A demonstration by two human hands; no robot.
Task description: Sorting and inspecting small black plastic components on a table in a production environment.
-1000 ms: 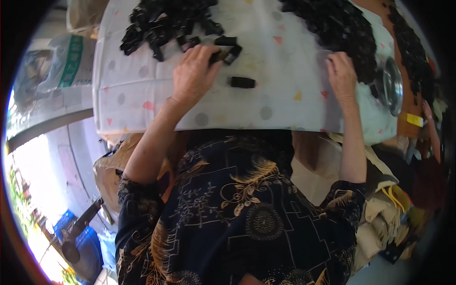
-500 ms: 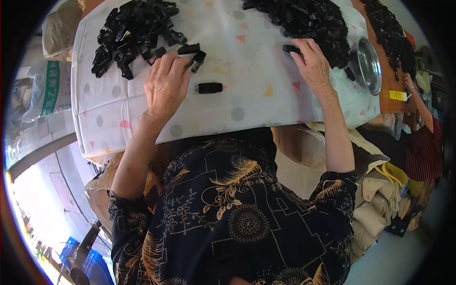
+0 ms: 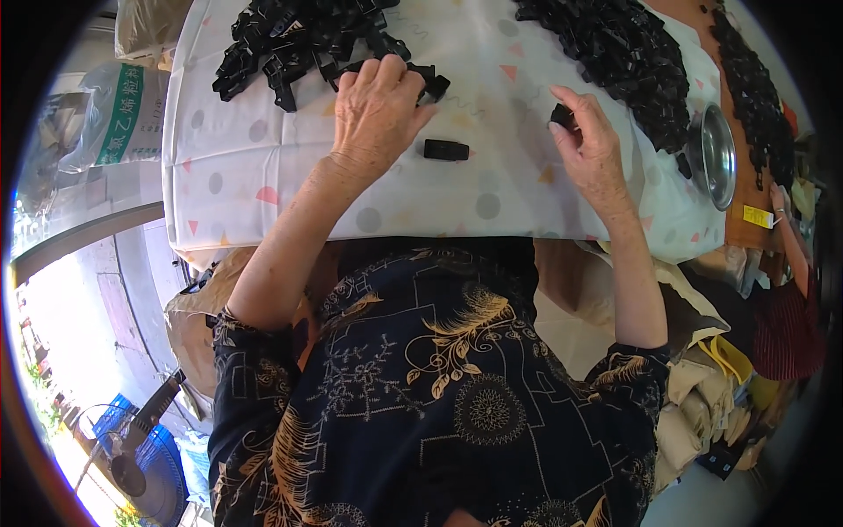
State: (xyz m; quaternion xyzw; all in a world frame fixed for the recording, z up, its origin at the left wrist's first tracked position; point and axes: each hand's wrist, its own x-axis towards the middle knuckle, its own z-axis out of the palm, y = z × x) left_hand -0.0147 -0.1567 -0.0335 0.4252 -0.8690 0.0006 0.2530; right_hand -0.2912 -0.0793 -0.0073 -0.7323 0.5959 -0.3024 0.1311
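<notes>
My left hand (image 3: 379,119) rests palm down at the near edge of a heap of small black plastic parts (image 3: 294,39). Its fingers are bent over some of them, with the thumb standing apart; the fingertips are partly hidden. Just right of those fingers lie loose black parts (image 3: 432,83). A single black rectangular part (image 3: 446,150) sits by itself on the patterned white tablecloth (image 3: 413,206), between my hands. Farther right, my right hand (image 3: 593,154) pinches a small black plastic part (image 3: 562,115) between thumb and fingers above the cloth.
Another heap of black parts (image 3: 628,66) covers the far right, beside a round metal bowl (image 3: 718,158). A brown table (image 3: 742,180) beyond holds more parts and a yellow label (image 3: 757,217). Another person's arm (image 3: 795,246) reaches there. Left stands a fan (image 3: 145,461).
The view has shifted, so the table appears farther right. My left hand has gone slightly forward over the heap's edge. My right hand has come nearer and leftward with its black part.
</notes>
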